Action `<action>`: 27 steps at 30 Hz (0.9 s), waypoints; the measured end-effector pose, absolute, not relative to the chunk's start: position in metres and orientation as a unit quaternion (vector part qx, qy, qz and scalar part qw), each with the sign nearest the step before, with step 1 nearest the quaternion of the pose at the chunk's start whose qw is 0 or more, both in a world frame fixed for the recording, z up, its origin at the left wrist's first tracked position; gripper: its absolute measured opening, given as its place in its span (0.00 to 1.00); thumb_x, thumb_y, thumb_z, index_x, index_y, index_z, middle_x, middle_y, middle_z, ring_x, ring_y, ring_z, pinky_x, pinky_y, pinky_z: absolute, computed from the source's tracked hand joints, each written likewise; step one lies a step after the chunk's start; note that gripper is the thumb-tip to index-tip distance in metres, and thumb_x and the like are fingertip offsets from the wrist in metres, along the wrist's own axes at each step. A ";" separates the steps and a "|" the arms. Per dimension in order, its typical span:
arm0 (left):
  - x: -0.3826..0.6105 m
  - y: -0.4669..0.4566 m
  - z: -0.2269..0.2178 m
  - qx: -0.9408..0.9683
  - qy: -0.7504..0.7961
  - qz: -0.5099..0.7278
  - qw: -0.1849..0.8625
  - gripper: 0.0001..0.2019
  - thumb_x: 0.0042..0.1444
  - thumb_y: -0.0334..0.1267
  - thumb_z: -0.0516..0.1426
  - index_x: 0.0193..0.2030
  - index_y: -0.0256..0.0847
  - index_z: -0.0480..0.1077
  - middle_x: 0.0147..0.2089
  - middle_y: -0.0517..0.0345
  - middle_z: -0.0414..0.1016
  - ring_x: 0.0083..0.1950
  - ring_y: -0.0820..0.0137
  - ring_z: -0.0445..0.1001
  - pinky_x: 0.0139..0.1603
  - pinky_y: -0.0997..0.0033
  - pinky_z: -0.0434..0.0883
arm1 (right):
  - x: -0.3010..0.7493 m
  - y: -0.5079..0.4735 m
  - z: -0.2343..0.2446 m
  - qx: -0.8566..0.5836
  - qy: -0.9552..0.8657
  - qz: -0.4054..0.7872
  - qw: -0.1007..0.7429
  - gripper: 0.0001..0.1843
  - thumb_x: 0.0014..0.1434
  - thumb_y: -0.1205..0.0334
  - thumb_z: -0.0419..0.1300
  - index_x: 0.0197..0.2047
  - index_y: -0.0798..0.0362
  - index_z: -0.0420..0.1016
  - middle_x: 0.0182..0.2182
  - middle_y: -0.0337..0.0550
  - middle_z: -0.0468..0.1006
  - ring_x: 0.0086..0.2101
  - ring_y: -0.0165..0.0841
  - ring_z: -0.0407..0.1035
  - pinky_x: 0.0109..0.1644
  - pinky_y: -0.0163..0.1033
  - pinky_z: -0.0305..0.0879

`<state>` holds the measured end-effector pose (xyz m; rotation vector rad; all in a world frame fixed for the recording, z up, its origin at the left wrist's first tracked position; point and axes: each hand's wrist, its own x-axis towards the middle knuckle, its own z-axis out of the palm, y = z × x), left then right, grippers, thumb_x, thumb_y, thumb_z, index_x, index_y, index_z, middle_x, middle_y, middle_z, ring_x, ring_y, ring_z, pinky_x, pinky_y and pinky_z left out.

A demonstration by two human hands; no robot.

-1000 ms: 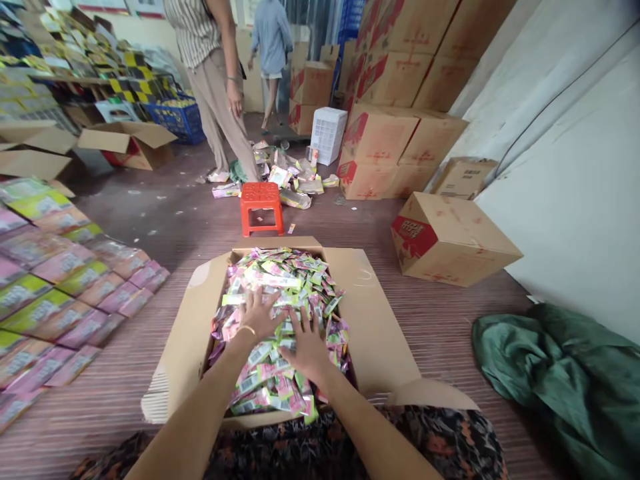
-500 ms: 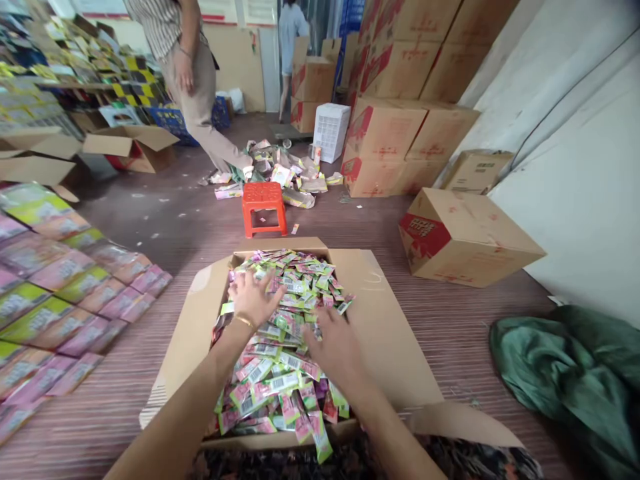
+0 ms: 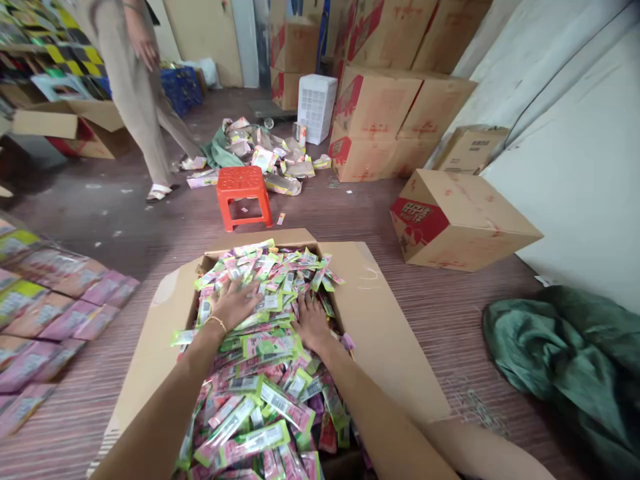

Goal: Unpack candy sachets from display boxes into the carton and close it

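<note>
A large open cardboard box [image 3: 385, 313] stands in front of me with its flaps folded out. It is heaped with slim pink-and-green sachets [image 3: 265, 400], several showing barcodes. My left hand [image 3: 234, 303], with a thin bracelet at the wrist, lies on the heap near the box's left side, fingers spread. On the right part of the pile rests my right hand [image 3: 313, 320], palm down with its fingers stretched forward. Both hands touch sachets, and neither is wrapped round one.
A red stool [image 3: 244, 193] stands beyond the box, with torn packaging [image 3: 270, 150] behind it. A person [image 3: 135, 87] walks at the left. Wrapped packs [image 3: 55, 313] lie at left; a closed carton [image 3: 465, 220] and green cloth [image 3: 555, 347] are at right.
Both hands have come down onto the sachets, which are pushed about and heaped higher towards the far end. The other person has stepped left, and my view has tilted down.
</note>
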<state>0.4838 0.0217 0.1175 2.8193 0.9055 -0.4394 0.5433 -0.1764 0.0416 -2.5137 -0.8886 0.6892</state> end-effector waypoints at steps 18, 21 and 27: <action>0.566 0.057 0.136 0.951 0.296 -0.070 0.059 0.32 0.62 0.63 0.47 0.71 0.57 0.61 0.77 0.57 0.49 0.78 0.48 0.41 0.74 0.36 0.42 | 0.601 -0.205 0.091 -0.948 -0.200 0.059 0.238 0.28 0.71 0.52 0.43 0.66 0.58 0.63 0.65 0.59 0.65 0.64 0.46 0.59 0.66 0.51 0.54; 0.572 0.063 0.116 0.950 0.278 -0.131 0.051 0.32 0.61 0.64 0.46 0.69 0.60 0.62 0.77 0.58 0.50 0.78 0.49 0.40 0.74 0.37 0.41 | 0.605 -0.185 0.056 -0.937 -0.265 0.118 0.195 0.37 0.69 0.47 0.46 0.73 0.61 0.51 0.72 0.60 0.49 0.72 0.48 0.41 0.73 0.59 0.35; 0.538 0.031 0.096 0.965 0.148 -0.213 0.051 0.38 0.62 0.65 0.43 0.73 0.49 0.56 0.78 0.54 0.47 0.78 0.56 0.43 0.75 0.41 0.38 | 0.568 -0.174 0.025 -0.925 -0.299 0.180 0.151 0.43 0.63 0.55 0.56 0.74 0.67 0.45 0.71 0.68 0.51 0.70 0.51 0.46 0.73 0.54 0.41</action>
